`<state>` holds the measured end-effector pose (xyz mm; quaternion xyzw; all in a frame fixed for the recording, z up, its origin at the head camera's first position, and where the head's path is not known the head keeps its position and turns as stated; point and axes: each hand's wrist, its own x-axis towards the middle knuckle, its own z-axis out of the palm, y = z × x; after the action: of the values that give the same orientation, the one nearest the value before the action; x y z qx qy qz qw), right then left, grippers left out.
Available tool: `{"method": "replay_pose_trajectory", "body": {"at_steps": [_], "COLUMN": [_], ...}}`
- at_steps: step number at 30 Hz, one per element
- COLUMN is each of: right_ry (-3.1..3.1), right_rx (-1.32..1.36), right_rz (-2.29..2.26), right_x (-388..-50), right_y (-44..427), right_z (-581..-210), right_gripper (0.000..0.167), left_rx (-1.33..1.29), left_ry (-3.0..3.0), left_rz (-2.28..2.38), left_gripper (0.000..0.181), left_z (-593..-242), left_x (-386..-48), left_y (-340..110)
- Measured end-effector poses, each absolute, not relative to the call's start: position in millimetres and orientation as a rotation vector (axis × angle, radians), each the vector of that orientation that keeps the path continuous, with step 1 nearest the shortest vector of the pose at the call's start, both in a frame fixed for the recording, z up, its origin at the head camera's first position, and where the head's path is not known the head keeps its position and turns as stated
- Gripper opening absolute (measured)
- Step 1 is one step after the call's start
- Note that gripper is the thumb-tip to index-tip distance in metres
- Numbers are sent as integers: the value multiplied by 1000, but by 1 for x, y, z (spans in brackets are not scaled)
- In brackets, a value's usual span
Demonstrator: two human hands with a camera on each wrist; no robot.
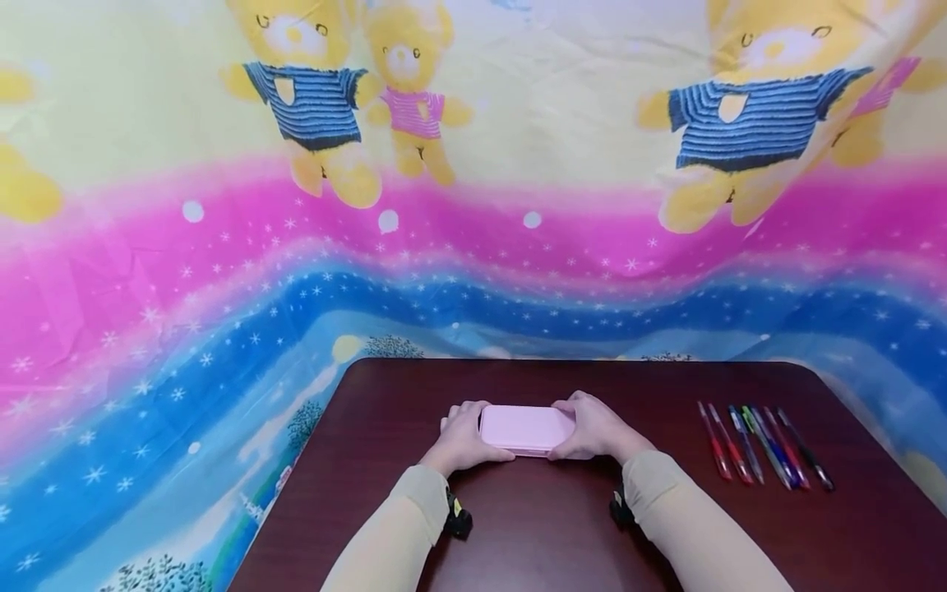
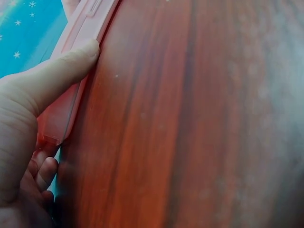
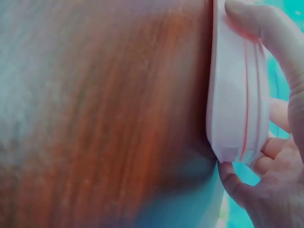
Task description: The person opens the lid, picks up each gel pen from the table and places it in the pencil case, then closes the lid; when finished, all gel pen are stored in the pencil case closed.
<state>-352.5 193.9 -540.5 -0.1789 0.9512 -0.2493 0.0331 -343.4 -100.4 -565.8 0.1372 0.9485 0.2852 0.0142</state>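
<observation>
A pink case (image 1: 527, 428) with rounded corners lies at the middle of the dark table, held at both ends. My left hand (image 1: 464, 438) grips its left end; in the left wrist view the thumb of that hand (image 2: 28, 109) presses on the side of the case (image 2: 64, 107) and the other fingers are behind and below it. My right hand (image 1: 594, 427) grips the right end. The right wrist view shows this hand (image 3: 278, 175) with its thumb on the near side of the case (image 3: 232, 90) and its fingers curled round the end.
Several pens (image 1: 765, 446) in red, blue, green and black lie side by side on the right of the table (image 1: 592, 543). Behind the table hangs a cloth (image 1: 473, 247) printed with bears. A black strap (image 1: 458, 516) is at the left wrist, another at the right.
</observation>
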Motion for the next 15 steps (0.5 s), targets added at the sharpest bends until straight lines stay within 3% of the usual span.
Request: {"method": "replay_pose_trajectory", "body": {"at_steps": [15], "right_ry": [2921], "right_rx": [-599], "right_rz": [-681], "right_x": [-356], "right_y": [192], "right_z": [-536], "right_gripper": [103], "left_rx": [407], "left_ry": [2940], "left_rz": [902], "left_gripper": [111], "left_z": [-566], "left_x": [-340], "left_y": [-100]}}
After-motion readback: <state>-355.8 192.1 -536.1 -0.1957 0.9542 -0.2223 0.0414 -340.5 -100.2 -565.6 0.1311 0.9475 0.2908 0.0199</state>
